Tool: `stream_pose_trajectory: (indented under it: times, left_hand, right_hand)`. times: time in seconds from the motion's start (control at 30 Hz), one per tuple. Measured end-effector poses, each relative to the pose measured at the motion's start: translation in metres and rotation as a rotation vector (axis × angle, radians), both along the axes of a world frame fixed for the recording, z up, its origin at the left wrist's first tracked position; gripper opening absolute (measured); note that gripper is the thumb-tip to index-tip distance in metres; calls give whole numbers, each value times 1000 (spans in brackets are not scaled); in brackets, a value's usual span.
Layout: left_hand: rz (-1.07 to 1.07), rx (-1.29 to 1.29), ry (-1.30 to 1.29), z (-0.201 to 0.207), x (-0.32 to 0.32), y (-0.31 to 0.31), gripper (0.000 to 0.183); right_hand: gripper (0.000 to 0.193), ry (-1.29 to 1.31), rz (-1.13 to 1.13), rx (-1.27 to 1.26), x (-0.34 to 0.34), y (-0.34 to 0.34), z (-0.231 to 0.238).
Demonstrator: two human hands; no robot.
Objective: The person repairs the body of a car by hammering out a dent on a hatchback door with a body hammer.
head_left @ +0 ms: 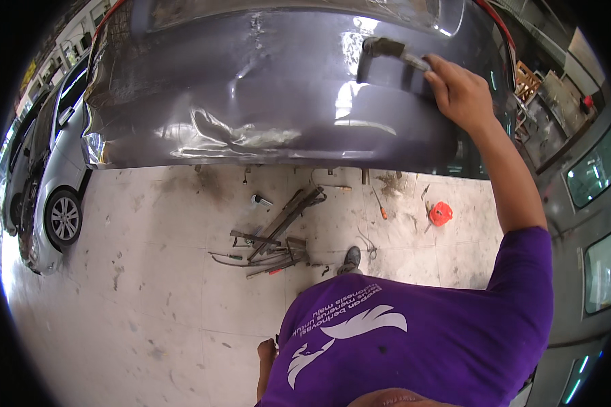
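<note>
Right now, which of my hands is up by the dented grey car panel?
Your right hand, closed on a dark-headed tool in front of the grey car panel; your left hand is down beside your purple shirt.

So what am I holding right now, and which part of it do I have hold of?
Your right hand grips a dark-headed tool by the end of its handle; whether your left hand holds anything can't be told.
</note>
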State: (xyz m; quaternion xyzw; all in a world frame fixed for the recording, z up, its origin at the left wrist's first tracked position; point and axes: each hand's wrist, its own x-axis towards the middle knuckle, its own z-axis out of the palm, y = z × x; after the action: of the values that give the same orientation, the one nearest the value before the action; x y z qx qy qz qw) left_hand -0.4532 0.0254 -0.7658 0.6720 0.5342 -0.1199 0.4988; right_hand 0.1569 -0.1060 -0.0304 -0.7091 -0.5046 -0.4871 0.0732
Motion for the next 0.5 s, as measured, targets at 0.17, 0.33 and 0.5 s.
stream_pose_trajectory:
  times: [0.17,0.33,0.5]
  left_hand:
    - [-393,155,178,24,7,20,9]
    - [-548,384,50,45,14,28,7]
    - [-671,508,91,100,43,33,4]
  right_hand:
    - [31,292,106,272,-5,8,19]
    - [35,248,-77,96,-2,25,26]
    - [32,229,120,118,-18,34,38]
